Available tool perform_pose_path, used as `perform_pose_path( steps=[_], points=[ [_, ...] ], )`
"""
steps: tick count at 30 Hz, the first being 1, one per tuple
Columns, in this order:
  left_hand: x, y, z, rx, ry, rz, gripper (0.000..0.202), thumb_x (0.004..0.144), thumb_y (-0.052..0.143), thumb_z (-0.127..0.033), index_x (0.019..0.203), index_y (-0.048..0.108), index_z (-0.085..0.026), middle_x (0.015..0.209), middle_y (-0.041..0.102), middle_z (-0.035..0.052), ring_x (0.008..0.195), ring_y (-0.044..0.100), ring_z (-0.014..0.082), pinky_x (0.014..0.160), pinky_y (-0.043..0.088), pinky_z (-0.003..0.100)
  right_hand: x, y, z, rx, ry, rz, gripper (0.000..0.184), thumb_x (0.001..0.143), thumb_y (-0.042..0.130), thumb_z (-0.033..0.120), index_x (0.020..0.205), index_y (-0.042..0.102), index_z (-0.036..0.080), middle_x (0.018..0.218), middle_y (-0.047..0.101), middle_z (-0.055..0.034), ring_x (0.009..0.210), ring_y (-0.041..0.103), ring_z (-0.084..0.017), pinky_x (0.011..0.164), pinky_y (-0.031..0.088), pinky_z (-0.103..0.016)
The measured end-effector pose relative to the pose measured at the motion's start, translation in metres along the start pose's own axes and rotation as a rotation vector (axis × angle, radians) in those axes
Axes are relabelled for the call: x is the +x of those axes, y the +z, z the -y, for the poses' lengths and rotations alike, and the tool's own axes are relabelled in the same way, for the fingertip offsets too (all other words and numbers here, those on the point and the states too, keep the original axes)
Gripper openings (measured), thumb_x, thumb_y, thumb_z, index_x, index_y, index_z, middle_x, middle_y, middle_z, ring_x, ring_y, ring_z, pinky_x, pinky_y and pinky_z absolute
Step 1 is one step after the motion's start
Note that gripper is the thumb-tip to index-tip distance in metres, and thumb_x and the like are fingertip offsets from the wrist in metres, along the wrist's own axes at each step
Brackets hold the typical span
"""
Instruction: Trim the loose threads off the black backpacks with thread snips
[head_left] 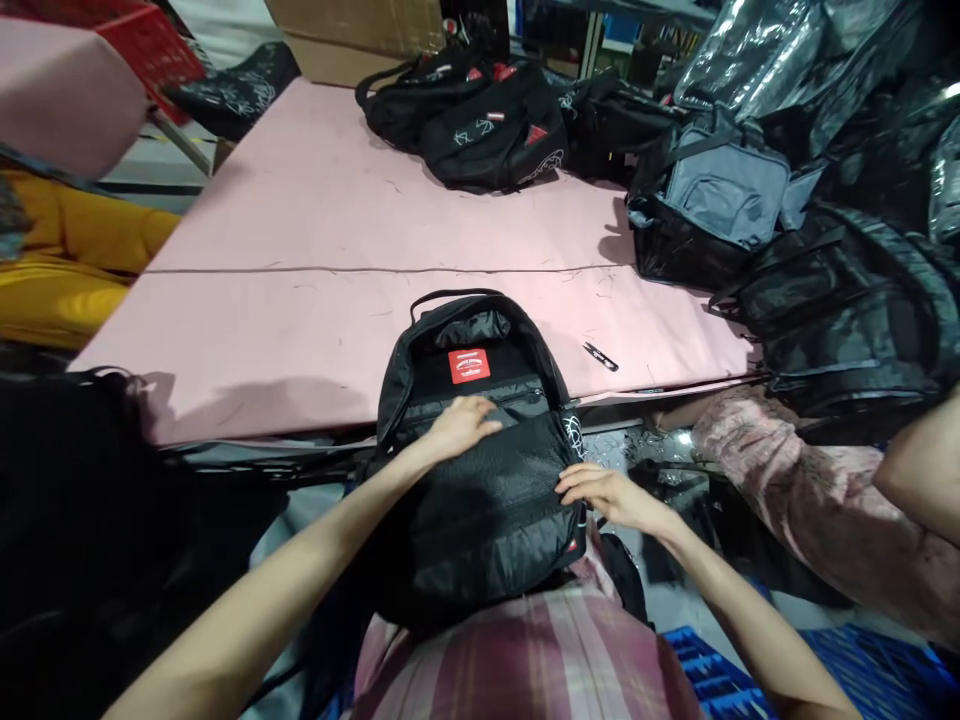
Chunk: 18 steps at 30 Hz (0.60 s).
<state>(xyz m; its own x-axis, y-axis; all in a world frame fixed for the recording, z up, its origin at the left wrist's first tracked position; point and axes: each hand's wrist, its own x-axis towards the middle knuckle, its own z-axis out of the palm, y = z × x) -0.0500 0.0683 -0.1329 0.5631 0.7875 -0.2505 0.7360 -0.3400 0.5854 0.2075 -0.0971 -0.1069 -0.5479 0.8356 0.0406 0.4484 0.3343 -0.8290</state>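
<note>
A black backpack [480, 510] lies unzipped across my lap and against the table edge, its top loop pointing away from me. Inside it I see a red label [469, 366], a zipped pocket and a mesh panel. My left hand [463, 425] is over the inner pocket, fingers stretched out and touching the lining. At the bag's right edge, my right hand [604, 495] rests with its fingers extended over the rim; its thumb is not clear. Small black thread snips [600, 357] lie on the table, to the right of the backpack.
The pink-covered table [300, 330] has loose threads and a seam across it. Black backpacks [495, 130] are piled at the back. A grey-lined open bag [720, 190] and another dark backpack [855, 310] stand at right. People sit on both sides; blue crates [712, 670] are below right.
</note>
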Motion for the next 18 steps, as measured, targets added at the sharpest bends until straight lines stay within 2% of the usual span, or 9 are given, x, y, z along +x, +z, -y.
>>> perform_pose_path(
  steps=[1, 3, 5, 6, 9, 11, 14, 18],
  points=[
    [0.002, 0.008, 0.000, 0.008, 0.031, 0.044, 0.036, 0.080, 0.045, -0.041, 0.101, 0.065, -0.019, 0.119, 0.059, 0.0079, 0.112, 0.049, 0.0253, 0.095, 0.036, 0.035, 0.002, -0.013, -0.007, 0.019, 0.052, -0.057, 0.032, 0.087, 0.036, 0.012, 0.096, 0.065, 0.022, 0.107, 0.064, -0.0043, 0.105, 0.054, -0.017, 0.092, 0.042, -0.035],
    [-0.001, 0.017, -0.002, 0.000, 0.102, 0.141, 0.038, 0.085, 0.038, -0.041, 0.105, 0.063, -0.022, 0.119, 0.059, 0.0051, 0.113, 0.050, 0.0226, 0.097, 0.035, 0.033, 0.011, -0.040, -0.030, -0.041, 0.216, -0.277, 0.031, 0.088, 0.035, 0.017, 0.100, 0.064, 0.022, 0.108, 0.063, -0.0047, 0.102, 0.056, -0.017, 0.090, 0.043, -0.034],
    [-0.007, 0.019, -0.004, -0.010, 0.147, 0.217, 0.041, 0.088, 0.029, -0.041, 0.108, 0.062, -0.025, 0.117, 0.061, 0.0016, 0.108, 0.053, 0.0192, 0.094, 0.037, 0.029, 0.030, -0.064, -0.064, -0.225, 0.410, -0.500, 0.030, 0.088, 0.037, 0.023, 0.106, 0.062, 0.021, 0.110, 0.061, -0.0078, 0.103, 0.054, -0.021, 0.090, 0.041, -0.037],
    [-0.010, 0.019, -0.006, -0.014, 0.156, 0.233, 0.041, 0.089, 0.028, -0.041, 0.107, 0.062, -0.026, 0.115, 0.062, -0.0001, 0.106, 0.055, 0.0179, 0.092, 0.038, 0.027, 0.042, -0.073, -0.082, -0.324, 0.507, -0.552, 0.031, 0.088, 0.039, 0.026, 0.109, 0.060, 0.020, 0.113, 0.059, -0.0099, 0.106, 0.051, -0.024, 0.091, 0.040, -0.039],
    [-0.013, 0.018, -0.006, -0.006, 0.198, 0.238, 0.041, 0.090, 0.027, -0.039, 0.100, 0.064, -0.028, 0.111, 0.063, -0.0024, 0.102, 0.057, 0.0155, 0.087, 0.040, 0.023, 0.078, -0.082, -0.130, -0.489, 0.748, -0.585, 0.039, 0.081, 0.052, 0.032, 0.117, 0.054, 0.018, 0.123, 0.050, -0.0143, 0.113, 0.042, -0.030, 0.092, 0.035, -0.043],
    [-0.012, 0.019, -0.002, 0.006, 0.231, 0.216, 0.041, 0.091, 0.026, -0.037, 0.099, 0.065, -0.026, 0.111, 0.063, -0.0019, 0.103, 0.057, 0.0150, 0.088, 0.039, 0.023, 0.095, -0.079, -0.149, -0.491, 0.814, -0.586, 0.045, 0.077, 0.057, 0.032, 0.119, 0.052, 0.017, 0.126, 0.047, -0.0162, 0.114, 0.038, -0.033, 0.091, 0.033, -0.046],
    [-0.010, 0.024, 0.006, 0.032, 0.235, 0.160, 0.040, 0.091, 0.026, -0.035, 0.100, 0.064, -0.025, 0.110, 0.064, -0.0012, 0.104, 0.056, 0.0146, 0.090, 0.039, 0.023, 0.105, -0.078, -0.164, -0.434, 0.829, -0.616, 0.041, 0.079, 0.052, 0.030, 0.117, 0.053, 0.014, 0.119, 0.049, -0.0194, 0.111, 0.040, -0.033, 0.089, 0.032, -0.045],
    [-0.011, 0.027, 0.014, 0.046, 0.215, 0.096, 0.041, 0.092, 0.026, -0.035, 0.099, 0.064, -0.024, 0.108, 0.065, 0.0002, 0.104, 0.057, 0.0151, 0.090, 0.040, 0.024, 0.100, -0.092, -0.164, -0.287, 0.796, -0.643, 0.034, 0.083, 0.042, 0.032, 0.101, 0.060, 0.011, 0.094, 0.058, -0.0171, 0.093, 0.054, -0.027, 0.080, 0.039, -0.038]
  ],
)
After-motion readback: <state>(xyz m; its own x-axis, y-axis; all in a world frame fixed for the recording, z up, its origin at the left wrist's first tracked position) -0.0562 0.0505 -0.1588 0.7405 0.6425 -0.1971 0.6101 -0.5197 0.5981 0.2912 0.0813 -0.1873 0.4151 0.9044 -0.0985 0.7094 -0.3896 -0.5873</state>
